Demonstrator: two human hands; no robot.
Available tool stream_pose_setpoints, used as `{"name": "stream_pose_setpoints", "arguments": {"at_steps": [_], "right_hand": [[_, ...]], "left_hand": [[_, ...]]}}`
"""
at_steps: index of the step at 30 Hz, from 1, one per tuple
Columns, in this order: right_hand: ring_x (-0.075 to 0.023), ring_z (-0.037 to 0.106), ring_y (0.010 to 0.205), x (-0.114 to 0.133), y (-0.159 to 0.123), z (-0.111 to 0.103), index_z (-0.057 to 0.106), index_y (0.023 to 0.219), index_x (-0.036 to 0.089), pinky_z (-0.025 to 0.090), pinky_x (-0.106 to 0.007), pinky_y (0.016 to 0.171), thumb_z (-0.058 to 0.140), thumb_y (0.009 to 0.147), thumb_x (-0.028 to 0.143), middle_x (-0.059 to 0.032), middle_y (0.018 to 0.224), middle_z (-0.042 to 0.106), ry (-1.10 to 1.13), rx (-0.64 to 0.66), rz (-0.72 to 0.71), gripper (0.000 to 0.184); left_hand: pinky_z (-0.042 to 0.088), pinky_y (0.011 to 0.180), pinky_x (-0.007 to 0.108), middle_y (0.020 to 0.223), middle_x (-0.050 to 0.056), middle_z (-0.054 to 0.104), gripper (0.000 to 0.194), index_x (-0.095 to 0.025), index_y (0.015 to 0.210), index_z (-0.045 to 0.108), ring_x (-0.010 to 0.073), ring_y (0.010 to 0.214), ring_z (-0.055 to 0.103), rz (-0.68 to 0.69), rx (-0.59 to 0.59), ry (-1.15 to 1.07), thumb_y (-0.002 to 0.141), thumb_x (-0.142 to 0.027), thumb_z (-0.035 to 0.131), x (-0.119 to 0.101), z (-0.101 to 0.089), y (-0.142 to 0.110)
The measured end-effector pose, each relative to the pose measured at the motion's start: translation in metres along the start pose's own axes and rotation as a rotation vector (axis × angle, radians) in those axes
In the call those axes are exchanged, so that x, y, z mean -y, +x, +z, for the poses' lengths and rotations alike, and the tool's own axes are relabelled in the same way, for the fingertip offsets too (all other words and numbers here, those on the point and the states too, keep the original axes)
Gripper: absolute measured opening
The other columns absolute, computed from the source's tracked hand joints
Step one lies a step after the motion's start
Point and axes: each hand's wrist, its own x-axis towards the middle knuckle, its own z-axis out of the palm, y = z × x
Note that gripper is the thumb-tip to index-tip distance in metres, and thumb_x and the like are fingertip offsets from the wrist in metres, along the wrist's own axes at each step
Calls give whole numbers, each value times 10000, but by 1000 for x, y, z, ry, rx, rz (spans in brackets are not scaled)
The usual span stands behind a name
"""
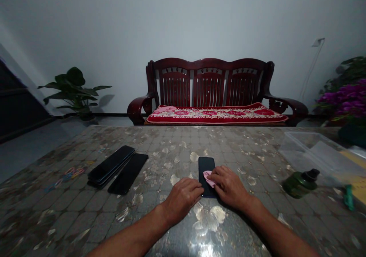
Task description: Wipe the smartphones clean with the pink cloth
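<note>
Positions are taken from the center phone [203, 167], which lies flat on the table [94, 219], dark screen up, short ends facing toward and away from the person.

Far left of the center phone, beyond the table, a leafy plant [74, 91] stands by the wall. Left of the center phone, well apart from it, colored bands [70, 173] lie loose on the table. Between these and the center phone is a phone stack [111, 165], slanted, with a single dark phone [128, 174] just beside its right side.

The left hand [184, 197] rests at the near left edge of the center phone, fingers bent and close together; whether they grip the edge cannot be determined. Behind the center phone, past the table, is a wooden bench [210, 82] with a red patterned cover [211, 113].

On the center phone's screen lies a pink cloth [209, 178]. The right hand [230, 184] holds it in a narrow grip, against the glass.

Right of the center phone, well apart, are a green bottle [299, 184] with a black top, a clear plastic box [311, 146] farther back, and a small green object [349, 197], type unclear. Purple flowers [347, 99] stand farthest right.
</note>
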Motion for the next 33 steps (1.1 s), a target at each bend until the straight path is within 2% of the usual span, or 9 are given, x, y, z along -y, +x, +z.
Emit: {"name": "stream_pose_setpoints", "arguments": {"at_steps": [7,14,20,27,33], "right_hand": [[-216,544,884,2,19,2,706,1170,211,410,-330,764,512,979,169,-93,969,673,-146,-10,66,276],[-204,543,887,13,23,-1,745,1012,228,384,-327,764,524,931,88,-63,934,661,-116,52,34,274],[-211,556,911,0,19,0,721,1152,235,395,-338,798,525,991,161,-76,1000,684,-136,8,90,265],[-212,561,919,5,19,5,717,1169,249,399,-332,789,533,989,170,-73,1008,690,-117,25,21,269],[-229,564,950,-3,32,8,727,1146,244,401,-344,804,555,947,119,-84,1035,698,-186,-5,110,291]], "left_hand": [[543,843,364,1020,63,728,155,-192,1052,676,218,948,687,3,19,19,923,-277,688,0,7,1],[544,811,370,931,41,726,38,-198,932,645,220,886,689,-20,17,45,916,-215,675,-3,5,3],[554,839,356,1006,46,735,77,-199,992,646,205,920,698,-14,7,-5,924,-165,633,-1,2,-2],[552,869,370,1049,51,736,102,-199,1025,649,216,958,695,-16,29,-13,927,-175,636,1,1,-2],[548,885,372,1048,68,735,95,-201,1000,659,216,968,695,-15,43,-42,925,-256,671,5,0,0]]}}
